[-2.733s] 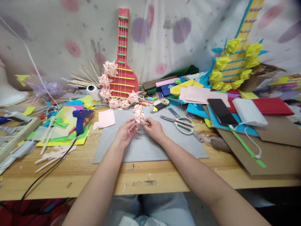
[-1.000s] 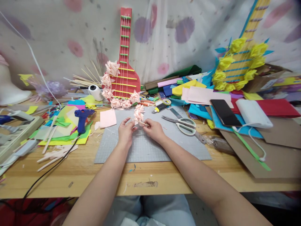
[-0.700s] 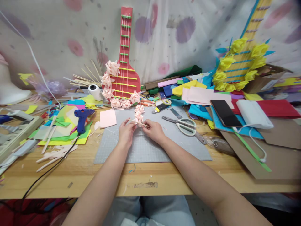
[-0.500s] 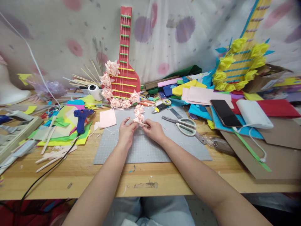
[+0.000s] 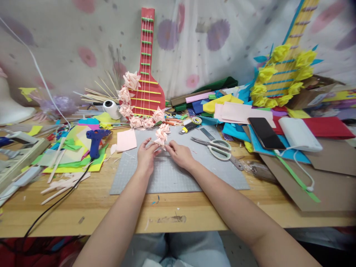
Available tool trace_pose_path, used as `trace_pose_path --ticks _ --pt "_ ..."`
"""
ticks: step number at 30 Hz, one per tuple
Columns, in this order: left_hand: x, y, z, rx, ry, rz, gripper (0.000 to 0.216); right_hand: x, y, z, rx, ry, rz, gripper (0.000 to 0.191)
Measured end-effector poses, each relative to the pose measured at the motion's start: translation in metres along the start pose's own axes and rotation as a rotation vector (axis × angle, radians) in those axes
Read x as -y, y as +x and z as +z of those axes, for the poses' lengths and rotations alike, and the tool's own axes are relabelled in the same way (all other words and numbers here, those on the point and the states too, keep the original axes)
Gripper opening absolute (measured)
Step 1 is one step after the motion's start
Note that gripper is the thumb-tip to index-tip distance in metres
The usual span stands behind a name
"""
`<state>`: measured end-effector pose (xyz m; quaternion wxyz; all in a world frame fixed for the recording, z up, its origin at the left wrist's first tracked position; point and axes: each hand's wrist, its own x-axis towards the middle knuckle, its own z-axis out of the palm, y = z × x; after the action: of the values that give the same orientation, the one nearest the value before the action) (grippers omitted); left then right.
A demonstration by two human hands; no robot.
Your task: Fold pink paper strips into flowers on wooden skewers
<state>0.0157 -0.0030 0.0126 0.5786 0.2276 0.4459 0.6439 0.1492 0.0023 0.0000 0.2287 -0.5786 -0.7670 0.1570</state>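
Both my hands meet over the grey cutting mat (image 5: 178,178). My left hand (image 5: 146,157) and my right hand (image 5: 180,155) pinch a pale pink paper flower (image 5: 161,136) between their fingertips, with a thin wooden stick running across under it. The fingers of both hands are closed on the piece. Just behind it stands a red cardboard guitar (image 5: 146,74) with pink paper flowers along its lower left edge.
Scissors (image 5: 217,146) lie right of my hands, a blue glue gun (image 5: 94,141) and a pink paper square (image 5: 126,140) to the left. Coloured paper piles, a phone (image 5: 263,132), a yellow-flowered guitar (image 5: 280,74), a thread spool (image 5: 111,108) and skewers crowd the table.
The pink flower has been turned and lowered slightly between my fingers; both hands stay close together over the mat. The view has shifted a little.
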Motion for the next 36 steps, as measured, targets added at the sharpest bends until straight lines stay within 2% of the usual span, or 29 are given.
trace_pose_path --ticks 3,6,12,26,32,36 --pt "-0.0024 0.001 -0.0019 0.055 -0.015 -0.011 0.051 -0.0019 0.0005 0.0005 -0.014 -0.01 0.024 0.037" --pt "-0.0042 0.0013 -0.003 0.108 0.018 0.012 0.065 -0.0036 0.0006 0.0008 -0.042 -0.011 0.027 0.039" --pt "-0.0044 0.0009 -0.0035 0.106 0.072 0.054 0.08 -0.0059 0.0012 0.0 -0.077 0.015 0.003 0.041" --pt "-0.0011 0.0041 -0.005 0.08 0.052 0.075 0.068 -0.004 0.0005 0.002 -0.045 0.056 -0.054 0.043" --pt "0.0009 0.0047 -0.0053 0.064 -0.021 0.063 0.058 -0.0009 0.0008 0.0017 0.031 0.115 -0.082 0.045" --pt "0.0014 0.0047 -0.0062 0.032 -0.011 0.069 0.059 0.0004 0.0008 0.0025 0.061 0.12 -0.093 0.044"
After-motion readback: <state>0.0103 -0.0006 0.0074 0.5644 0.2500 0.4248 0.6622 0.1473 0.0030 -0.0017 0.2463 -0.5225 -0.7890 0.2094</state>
